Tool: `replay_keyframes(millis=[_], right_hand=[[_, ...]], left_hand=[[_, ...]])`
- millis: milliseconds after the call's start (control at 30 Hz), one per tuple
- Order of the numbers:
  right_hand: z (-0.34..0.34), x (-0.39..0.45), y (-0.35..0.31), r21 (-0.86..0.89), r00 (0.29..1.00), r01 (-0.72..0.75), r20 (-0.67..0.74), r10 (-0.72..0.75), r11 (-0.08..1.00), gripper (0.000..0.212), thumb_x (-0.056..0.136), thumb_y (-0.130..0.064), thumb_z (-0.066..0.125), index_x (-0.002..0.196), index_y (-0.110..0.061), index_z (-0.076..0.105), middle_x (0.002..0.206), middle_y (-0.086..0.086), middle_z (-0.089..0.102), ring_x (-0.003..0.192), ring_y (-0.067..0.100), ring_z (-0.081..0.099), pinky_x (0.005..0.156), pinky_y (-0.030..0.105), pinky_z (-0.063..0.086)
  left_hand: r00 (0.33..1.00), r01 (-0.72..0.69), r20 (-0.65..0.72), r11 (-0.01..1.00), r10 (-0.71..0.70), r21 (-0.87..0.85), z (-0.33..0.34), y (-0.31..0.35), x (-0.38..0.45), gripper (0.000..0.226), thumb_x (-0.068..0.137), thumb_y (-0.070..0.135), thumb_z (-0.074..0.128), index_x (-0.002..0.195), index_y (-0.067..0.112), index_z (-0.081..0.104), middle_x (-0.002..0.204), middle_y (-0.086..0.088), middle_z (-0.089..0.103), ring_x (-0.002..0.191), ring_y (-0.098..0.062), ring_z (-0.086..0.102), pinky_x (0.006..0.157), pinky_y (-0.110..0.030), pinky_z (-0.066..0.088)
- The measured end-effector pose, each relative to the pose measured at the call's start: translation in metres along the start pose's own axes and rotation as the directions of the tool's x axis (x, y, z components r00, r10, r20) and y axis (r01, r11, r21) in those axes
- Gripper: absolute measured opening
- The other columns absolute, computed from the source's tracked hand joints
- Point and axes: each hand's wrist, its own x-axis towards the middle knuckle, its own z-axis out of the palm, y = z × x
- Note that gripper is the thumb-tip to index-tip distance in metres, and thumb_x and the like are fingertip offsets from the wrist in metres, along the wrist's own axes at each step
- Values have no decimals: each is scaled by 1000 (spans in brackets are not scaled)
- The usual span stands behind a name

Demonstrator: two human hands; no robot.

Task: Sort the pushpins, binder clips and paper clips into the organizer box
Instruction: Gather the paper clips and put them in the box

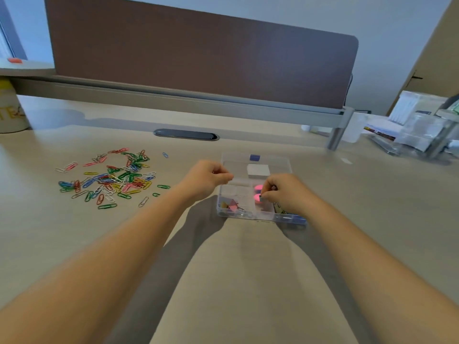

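Both hands are curled at mid-frame over the clear box (255,214), the left hand (206,178) pinching something too small to tell at its left rim, the right hand (285,192) pinching by pink pieces (258,193) inside, paper clips (111,178) scattered left.

Brown divider panel (198,53) behind the desk (248,281); oval grommet (186,134); clear containers (422,130) right.

Beige desk (248,281), brown divider panel (198,63).
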Motion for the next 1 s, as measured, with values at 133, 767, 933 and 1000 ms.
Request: replay_keyframes(millis=[133, 767, 933, 1000], right_hand=[[5, -3, 1, -161, 998, 36, 56, -27, 986, 32, 88, -14, 57, 58, -16, 45, 70, 4, 53, 65, 18, 44, 54, 23, 33], [-3, -4, -16, -255, 971, 62, 237, 0, 965, 29, 86, 8, 44, 72, -18, 43, 83, -1, 45, 85, 20, 41, 60, 21, 35], [-6, -2, -17, -232, 971, 36, 238, 21, 972, 25, 85, 6, 49, 102, -11, 50, 100, 4, 45, 89, 20, 42, 75, 27, 38], [-8, -3, -17, -213, 970, 32, 242, 21, 977, 21, 87, 4, 49, 104, -7, 49, 99, 8, 46, 87, 20, 41, 74, 28, 39]], left_hand=[[1000, -15, 15, 999, 15, 34, 5, 3, 0, 28, 94, 14, 49, 111, -3, 61, 92, -6, 54, 78, -12, 49, 78, -25, 37], [1000, -12, 19, 998, 11, 58, 9, 5, 5, 28, 94, 14, 49, 112, -3, 62, 115, -19, 62, 90, -17, 48, 81, -25, 38], [1000, -17, 15, 998, 16, 56, 9, 6, 5, 29, 94, 15, 49, 112, -3, 62, 114, -18, 63, 90, -17, 48, 82, -25, 38], [1000, -21, 12, 998, 20, 52, 8, 6, 6, 28, 94, 15, 49, 112, -3, 62, 115, -18, 63, 90, -16, 49, 82, -25, 38]])
